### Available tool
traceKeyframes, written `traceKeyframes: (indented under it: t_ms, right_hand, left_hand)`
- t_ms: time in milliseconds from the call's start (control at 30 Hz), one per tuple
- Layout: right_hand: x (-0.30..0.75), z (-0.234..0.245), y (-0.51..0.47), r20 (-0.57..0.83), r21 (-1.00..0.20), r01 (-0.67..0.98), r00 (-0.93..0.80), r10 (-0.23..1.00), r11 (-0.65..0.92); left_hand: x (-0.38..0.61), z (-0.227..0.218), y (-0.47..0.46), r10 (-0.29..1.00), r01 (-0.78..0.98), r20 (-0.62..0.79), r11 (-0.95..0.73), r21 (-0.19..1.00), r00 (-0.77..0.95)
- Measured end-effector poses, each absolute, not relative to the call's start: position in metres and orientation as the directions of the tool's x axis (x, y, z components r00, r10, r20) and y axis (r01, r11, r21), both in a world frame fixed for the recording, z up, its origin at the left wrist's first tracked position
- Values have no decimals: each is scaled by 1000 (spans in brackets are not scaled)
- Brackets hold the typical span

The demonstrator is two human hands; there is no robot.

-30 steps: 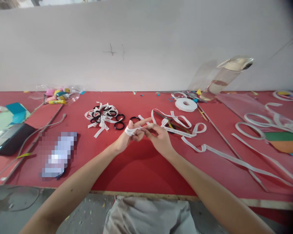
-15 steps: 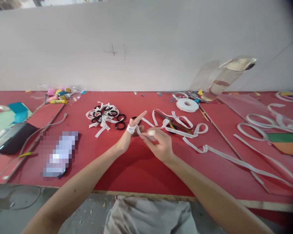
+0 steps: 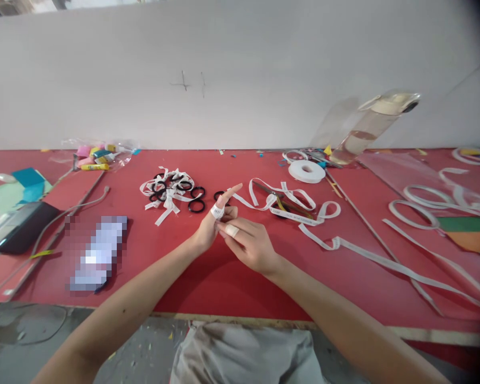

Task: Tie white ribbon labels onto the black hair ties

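Observation:
A white printed ribbon (image 3: 217, 212) is wound around the raised index finger of my left hand (image 3: 208, 232), whose other fingers are curled in. My right hand (image 3: 254, 245) pinches close against it at the ribbon's lower side; the exact grip is partly hidden. White tape (image 3: 232, 230) circles a finger of my right hand. Behind my hands lies a black hair tie (image 3: 220, 197), partly covered by the left one. To its left sits a pile of black hair ties with white ribbon bows (image 3: 171, 194). Scissors (image 3: 282, 205) lie to the right under a loose printed ribbon (image 3: 296, 217).
Further right are a ribbon roll (image 3: 307, 172), a tilted clear bottle (image 3: 368, 130) against the wall, and long ribbon strips (image 3: 384, 261). On the left lie a blurred phone (image 3: 100, 253), a cable (image 3: 72, 205), a dark case (image 3: 28, 226) and a bag of colourful items (image 3: 98, 156).
My right hand has moved left and slightly down, close against my left hand. The ribbon end that stretched between them is now mostly hidden.

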State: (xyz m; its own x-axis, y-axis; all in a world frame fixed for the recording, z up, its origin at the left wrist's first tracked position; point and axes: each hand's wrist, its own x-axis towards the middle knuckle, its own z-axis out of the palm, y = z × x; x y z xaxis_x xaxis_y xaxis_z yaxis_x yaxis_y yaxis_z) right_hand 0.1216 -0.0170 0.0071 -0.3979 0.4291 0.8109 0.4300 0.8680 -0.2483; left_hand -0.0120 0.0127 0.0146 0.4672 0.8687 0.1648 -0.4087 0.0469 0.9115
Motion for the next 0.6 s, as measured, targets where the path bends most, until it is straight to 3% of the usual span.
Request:
traceKeyframes:
  t_ms: [167,400,500,600]
  right_hand:
    - [125,7,-20,838,-59,520,-439,326,852]
    - [121,6,-23,818,7,633,-449,360,774]
    - [120,4,-24,761,-112,599,-461,456,793]
    - [120,2,-26,625,-352,508,-497,602,786]
  left_hand:
    - [-11,15,12,851,-390,165,50,919,498]
    - [-12,17,10,858,-349,148,38,936,491]
    - [-11,20,8,870,-345,108,74,936,481]
    - [-11,24,7,885,-366,97,87,926,456]
